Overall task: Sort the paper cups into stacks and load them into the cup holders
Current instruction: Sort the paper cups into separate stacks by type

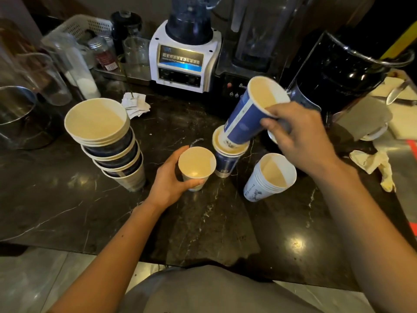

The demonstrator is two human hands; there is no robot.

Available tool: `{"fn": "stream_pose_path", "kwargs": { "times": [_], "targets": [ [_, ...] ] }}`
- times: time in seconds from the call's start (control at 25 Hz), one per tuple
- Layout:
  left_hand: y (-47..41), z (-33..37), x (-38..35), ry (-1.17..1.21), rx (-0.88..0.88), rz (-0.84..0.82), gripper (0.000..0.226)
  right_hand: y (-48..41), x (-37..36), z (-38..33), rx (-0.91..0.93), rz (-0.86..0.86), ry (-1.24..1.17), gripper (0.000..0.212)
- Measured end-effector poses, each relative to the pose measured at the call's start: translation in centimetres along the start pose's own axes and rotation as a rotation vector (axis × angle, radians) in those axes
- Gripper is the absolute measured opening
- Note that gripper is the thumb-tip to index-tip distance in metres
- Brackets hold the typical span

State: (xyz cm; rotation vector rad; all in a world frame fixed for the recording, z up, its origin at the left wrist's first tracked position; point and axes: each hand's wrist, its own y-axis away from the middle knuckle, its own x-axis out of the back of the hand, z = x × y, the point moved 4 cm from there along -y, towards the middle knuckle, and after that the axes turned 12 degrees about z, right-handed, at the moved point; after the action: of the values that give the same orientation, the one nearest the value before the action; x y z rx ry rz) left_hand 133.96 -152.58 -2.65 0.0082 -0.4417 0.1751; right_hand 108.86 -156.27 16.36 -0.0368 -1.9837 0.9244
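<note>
On the dark marble counter, my left hand grips a small white paper cup standing upright at the centre. My right hand holds a tall blue cup by its rim, tilted, its base inside the mouth of a short blue stack just right of the white cup. A leaning stack of several wide dark-blue cups stands at the left. A stack of white printed cups tilts at the right, below my right hand. No cup holder is clearly recognisable.
A white blender and a black blender base stand at the back. Glass jars and a metal pot crowd the left. A black container, a knife and crumpled cloth lie at the right. Paper slips lie mid-back.
</note>
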Motion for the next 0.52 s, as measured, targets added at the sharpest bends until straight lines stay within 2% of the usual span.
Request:
{"fn": "stream_pose_path", "kwargs": {
  "times": [0.2,0.28,0.44,0.52],
  "targets": [
    [0.0,0.1,0.0,0.008,0.012,-0.018,0.091,2.9,-6.0,1.4,-0.030,-0.405,0.062,0.014],
    [0.2,0.6,0.1,0.024,0.012,-0.019,0.094,4.1,-7.5,1.3,-0.050,-0.511,0.057,0.018],
    [0.4,2.7,0.8,0.051,-0.003,-0.028,0.095,3.9,-6.5,0.8,-0.112,-0.405,0.018,0.042],
    [0.6,4.7,1.9,0.073,-0.060,0.021,0.097,3.4,-5.2,-0.2,-0.135,-0.308,-0.125,0.054]
  ]
}}
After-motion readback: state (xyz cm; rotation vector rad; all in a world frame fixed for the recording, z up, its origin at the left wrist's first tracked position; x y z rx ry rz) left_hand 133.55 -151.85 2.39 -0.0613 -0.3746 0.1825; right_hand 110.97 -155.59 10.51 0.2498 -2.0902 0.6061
